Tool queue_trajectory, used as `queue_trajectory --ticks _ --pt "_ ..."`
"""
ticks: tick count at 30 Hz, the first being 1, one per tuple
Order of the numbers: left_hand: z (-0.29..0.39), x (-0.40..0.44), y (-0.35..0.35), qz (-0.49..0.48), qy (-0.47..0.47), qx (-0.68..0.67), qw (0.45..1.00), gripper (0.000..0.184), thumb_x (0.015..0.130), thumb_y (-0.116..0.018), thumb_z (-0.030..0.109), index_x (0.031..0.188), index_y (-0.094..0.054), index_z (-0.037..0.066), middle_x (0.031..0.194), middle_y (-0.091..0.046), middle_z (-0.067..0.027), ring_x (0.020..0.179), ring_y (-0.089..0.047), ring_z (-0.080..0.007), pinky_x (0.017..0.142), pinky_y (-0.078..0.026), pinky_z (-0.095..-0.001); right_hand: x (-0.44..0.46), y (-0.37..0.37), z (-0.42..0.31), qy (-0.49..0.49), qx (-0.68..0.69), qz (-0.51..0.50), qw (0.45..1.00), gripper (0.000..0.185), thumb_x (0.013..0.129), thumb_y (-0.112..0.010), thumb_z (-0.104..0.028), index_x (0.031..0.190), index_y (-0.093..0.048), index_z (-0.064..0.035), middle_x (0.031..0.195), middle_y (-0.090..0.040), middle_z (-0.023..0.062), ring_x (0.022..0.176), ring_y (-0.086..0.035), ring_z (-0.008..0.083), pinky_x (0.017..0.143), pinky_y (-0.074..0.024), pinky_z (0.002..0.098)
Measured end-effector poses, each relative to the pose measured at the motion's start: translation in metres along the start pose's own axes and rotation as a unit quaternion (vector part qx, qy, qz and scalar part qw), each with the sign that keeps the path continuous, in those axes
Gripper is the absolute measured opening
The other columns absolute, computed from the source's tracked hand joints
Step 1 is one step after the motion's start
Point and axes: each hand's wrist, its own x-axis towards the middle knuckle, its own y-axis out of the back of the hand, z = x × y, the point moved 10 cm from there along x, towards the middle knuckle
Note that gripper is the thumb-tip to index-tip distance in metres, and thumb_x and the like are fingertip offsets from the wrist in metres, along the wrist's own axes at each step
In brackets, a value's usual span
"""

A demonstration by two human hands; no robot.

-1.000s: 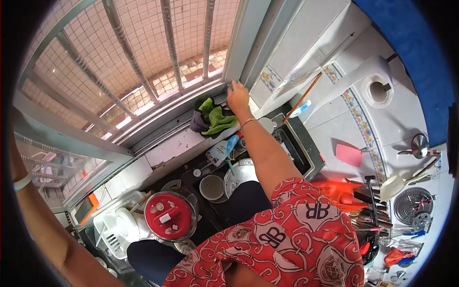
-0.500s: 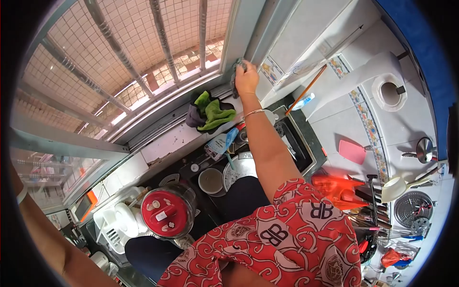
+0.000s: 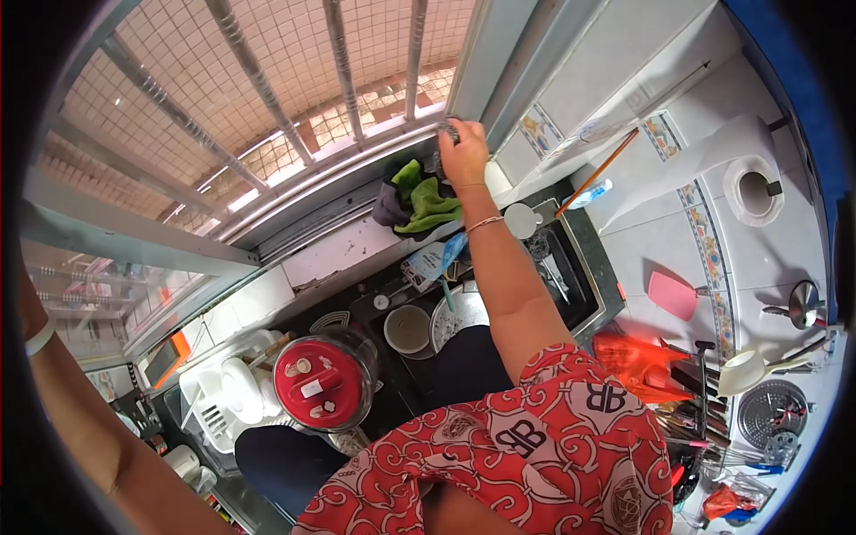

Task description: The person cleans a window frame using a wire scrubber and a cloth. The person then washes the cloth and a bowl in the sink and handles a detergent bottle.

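My right hand [image 3: 465,159] reaches into the lower right corner of the window, its fingers closed around a crumpled dark grey cloth [image 3: 435,166]. The cloth presses on the window track [image 3: 312,209], and its exact material is hard to make out. Just left of and below this hand, a green and dark grey cloth [image 3: 426,203] lies bunched on the white sill [image 3: 334,257]. On the far left, my left forearm stretches up past a white wristband. Only the base of my left hand [image 3: 30,308] shows at the dark image edge; its fingers are hidden.
Below the sill are a red-lidded pot [image 3: 343,379], a bowl [image 3: 407,329], a metal basin [image 3: 446,325], a spray bottle [image 3: 428,267] and a white cup [image 3: 522,219]. A dish rack [image 3: 209,415] stands left. Knives and utensils hang right, near a paper roll [image 3: 753,192].
My right hand has shifted left and down relative to the window frame with the grey cloth, closer to the green cloth. The whole view has swung slightly, moving the scene rightward.
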Motion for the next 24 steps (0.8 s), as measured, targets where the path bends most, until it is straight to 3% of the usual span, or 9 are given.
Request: queue_trajectory --ticks 2,6,9,11,13,16,17,20,24 --pt "-0.008 -0.006 -0.001 0.058 -0.031 -0.039 0.997 0.039 0.09 -0.042 0.039 0.085 -0.064 0.006 0.127 -0.024 -0.0431 0.12 -0.027 -0.056 0.092 -0.027 -0.0678 -0.009 -0.021 -0.005 -0.016 -0.038 -0.032 0.999 0.022 0.071 -0.065 -0.017 0.09 -0.063 -0.0051 0.087 -0.055 0.0131 0.084 -0.055 0.0314 0.074 -0.0452 0.0387" --pt "0.005 -0.001 -0.001 -0.011 0.017 0.018 1.0 0.044 0.089 -0.041 0.044 0.085 -0.064 0.006 0.125 -0.025 -0.0448 0.121 -0.026 -0.0562 0.094 -0.024 -0.0678 -0.032 -0.047 -0.043 0.012 -0.089 -0.043 0.995 0.013 0.069 -0.061 -0.012 0.08 -0.06 -0.0069 0.084 -0.054 0.0126 0.078 -0.054 0.0321 0.069 -0.0445 0.0424" --pt "0.017 0.0 0.006 -0.032 0.016 0.018 0.999 0.046 0.089 -0.041 0.047 0.086 -0.063 0.006 0.124 -0.026 -0.0451 0.121 -0.027 -0.0564 0.094 -0.023 -0.0681 -0.056 -0.075 -0.102 0.085 -0.081 -0.134 0.984 0.008 0.07 -0.056 -0.017 0.065 -0.055 -0.0113 0.073 -0.052 0.0108 0.07 -0.053 0.031 0.06 -0.0423 0.0443" --pt "-0.002 0.0 -0.001 -0.041 0.09 0.011 0.995 0.047 0.089 -0.041 0.049 0.086 -0.061 0.007 0.124 -0.026 -0.0446 0.119 -0.029 -0.0568 0.092 -0.026 -0.0686 -0.081 -0.09 -0.152 0.2 -0.037 -0.174 0.964 0.006 0.072 -0.055 -0.015 0.066 -0.056 -0.0138 0.071 -0.051 0.0097 0.069 -0.054 0.0297 0.056 -0.0419 0.0413" --pt "0.021 0.0 0.006 0.019 -0.027 0.02 0.999 0.043 0.089 -0.041 0.047 0.085 -0.059 0.008 0.125 -0.025 -0.044 0.116 -0.032 -0.0575 0.088 -0.029 -0.0687 -0.079 -0.086 -0.153 0.221 -0.017 -0.2 0.954 0.005 0.071 -0.054 -0.014 0.068 -0.057 -0.0138 0.071 -0.052 0.0095 0.069 -0.054 0.0298 0.057 -0.0423 0.0419" --pt "0.037 -0.012 0.016 0.113 -0.171 0.024 0.979 0.036 0.09 -0.042 0.04 0.082 -0.056 0.008 0.125 -0.025 -0.0429 0.109 -0.037 -0.0581 0.081 -0.035 -0.0681 -0.042 -0.075 -0.067 0.165 -0.113 -0.195 0.96 0.01 0.069 -0.055 -0.013 0.076 -0.062 -0.0129 0.075 -0.054 0.009 0.07 -0.054 0.03 0.062 -0.044 0.0433" --pt "0.036 -0.01 0.017 0.104 -0.15 0.027 0.983 0.034 0.089 -0.043 0.039 0.084 -0.055 0.008 0.125 -0.027 -0.0414 0.109 -0.038 -0.0563 0.082 -0.035 -0.0663 -0.029 -0.056 -0.047 0.165 -0.094 -0.148 0.971 0.013 0.069 -0.057 -0.011 0.08 -0.063 -0.0133 0.079 -0.055 0.0089 0.074 -0.055 0.0306 0.065 -0.0452 0.0427" --pt "0.022 -0.001 0.01 0.015 -0.047 0.002 0.999 0.03 0.087 -0.046 0.036 0.091 -0.054 0.007 0.124 -0.031 -0.0368 0.11 -0.04 -0.051 0.084 -0.035 -0.0606 -0.009 -0.051 -0.024 0.119 -0.19 -0.193 0.955 0.017 0.072 -0.062 -0.017 0.089 -0.065 -0.0155 0.088 -0.058 0.0098 0.079 -0.057 0.0309 0.073 -0.0469 0.0415" --pt "0.017 -0.006 0.0 -0.055 -0.024 -0.044 0.997 0.03 0.084 -0.049 0.031 0.1 -0.053 0.006 0.123 -0.037 -0.0307 0.111 -0.042 -0.044 0.087 -0.036 -0.0531 0.002 -0.056 -0.049 0.066 -0.029 -0.232 0.97 0.027 0.073 -0.064 -0.022 0.097 -0.064 -0.0088 0.093 -0.061 0.0134 0.086 -0.059 0.0295 0.077 -0.0471 0.0364"
